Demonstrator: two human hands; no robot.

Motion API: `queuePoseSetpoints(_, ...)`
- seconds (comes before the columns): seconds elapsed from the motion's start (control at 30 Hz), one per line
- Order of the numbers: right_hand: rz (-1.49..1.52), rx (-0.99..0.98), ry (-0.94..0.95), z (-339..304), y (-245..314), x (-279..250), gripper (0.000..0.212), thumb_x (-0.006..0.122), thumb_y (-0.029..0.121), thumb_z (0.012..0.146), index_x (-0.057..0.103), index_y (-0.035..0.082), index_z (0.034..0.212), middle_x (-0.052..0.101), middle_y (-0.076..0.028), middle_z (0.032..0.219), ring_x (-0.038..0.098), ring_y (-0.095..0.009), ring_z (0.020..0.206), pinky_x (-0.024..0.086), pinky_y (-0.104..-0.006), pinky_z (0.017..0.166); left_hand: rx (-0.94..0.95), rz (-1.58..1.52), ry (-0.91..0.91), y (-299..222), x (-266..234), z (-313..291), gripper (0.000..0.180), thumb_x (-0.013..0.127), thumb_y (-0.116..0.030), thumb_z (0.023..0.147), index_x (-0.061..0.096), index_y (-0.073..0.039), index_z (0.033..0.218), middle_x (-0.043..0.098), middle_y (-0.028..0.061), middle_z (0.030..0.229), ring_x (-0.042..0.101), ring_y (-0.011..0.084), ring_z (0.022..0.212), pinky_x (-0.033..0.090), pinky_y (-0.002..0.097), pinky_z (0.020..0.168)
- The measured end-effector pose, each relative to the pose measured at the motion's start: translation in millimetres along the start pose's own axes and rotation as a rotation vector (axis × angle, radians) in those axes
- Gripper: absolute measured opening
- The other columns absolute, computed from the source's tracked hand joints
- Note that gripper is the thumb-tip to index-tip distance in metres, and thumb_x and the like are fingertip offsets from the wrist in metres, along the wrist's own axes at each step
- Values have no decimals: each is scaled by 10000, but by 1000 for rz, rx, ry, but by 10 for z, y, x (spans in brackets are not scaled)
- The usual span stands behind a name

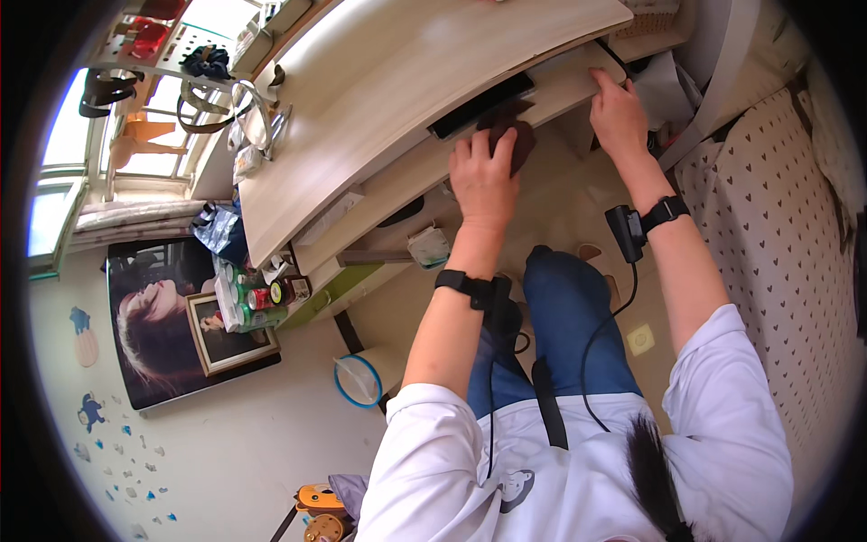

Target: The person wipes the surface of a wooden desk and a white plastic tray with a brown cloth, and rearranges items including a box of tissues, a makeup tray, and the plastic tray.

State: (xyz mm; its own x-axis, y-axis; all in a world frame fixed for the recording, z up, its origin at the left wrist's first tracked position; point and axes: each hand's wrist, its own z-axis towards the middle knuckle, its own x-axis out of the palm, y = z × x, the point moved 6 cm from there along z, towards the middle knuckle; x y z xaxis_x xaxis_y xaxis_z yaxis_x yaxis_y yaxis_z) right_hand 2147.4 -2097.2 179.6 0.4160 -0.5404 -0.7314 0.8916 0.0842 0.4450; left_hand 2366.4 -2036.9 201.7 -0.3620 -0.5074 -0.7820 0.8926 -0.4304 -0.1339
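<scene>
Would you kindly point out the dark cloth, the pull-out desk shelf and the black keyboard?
dark cloth (519, 144), head view, part showing beside the left hand's fingers.
pull-out desk shelf (564, 86), head view, bare top surface.
black keyboard (479, 106), head view, its front edge.

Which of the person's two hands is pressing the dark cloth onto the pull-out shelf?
The left hand covers the dark cloth; the right hand only grips the shelf's edge.
</scene>
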Motion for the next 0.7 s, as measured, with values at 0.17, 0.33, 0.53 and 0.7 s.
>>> queuePoseSetpoints(0.17, -31, 24, 32, -7, -7, 46, 361, 480, 93, 895, 577, 92, 1243, 683, -204, 1061, 631, -381, 992, 400, -486, 1080, -104, 79, 16, 815, -564, -588, 570, 806, -82, 584, 674, -197, 1127, 614, 78, 1089, 573, 312, 978, 482, 437, 837)
queuePoseSetpoints(0.33, -95, 63, 37, -14, -4, 87, 372, 486, 104, 908, 573, 137, 1268, 675, -207, 1086, 606, -416, 1055, 428, -486, 1058, -231, 220, -53, 1627, -1152, -1197, 507, 785, -74, 605, 690, -193, 1089, 626, 73, 1039, 580, 319, 935, 490, 427, 814)
queuePoseSetpoints(0.53, -138, 80, 118, 27, -59, 167, 404, 496, 127, 909, 550, 155, 1308, 690, -188, 1064, 609, -430, 1074, 499, -522, 907, -400, 375, -101, 2447, -1767, -1757, 484, 782, -82, 619, 700, -193, 1082, 629, 68, 1035, 580, 325, 937, 498, 437, 836)
queuePoseSetpoints(0.7, -206, 100, 225, 74, -24, 170, 420, 514, 160, 894, 549, 152, 1313, 693, -193, 1048, 624, -424, 1044, 514, -518, 854, -762, 160, -152, 2822, -2181, -1906, 380, 783, -113, 672, 716, -122, 1046, 683, 103, 993, 646, 286, 909, 531, 391, 837)
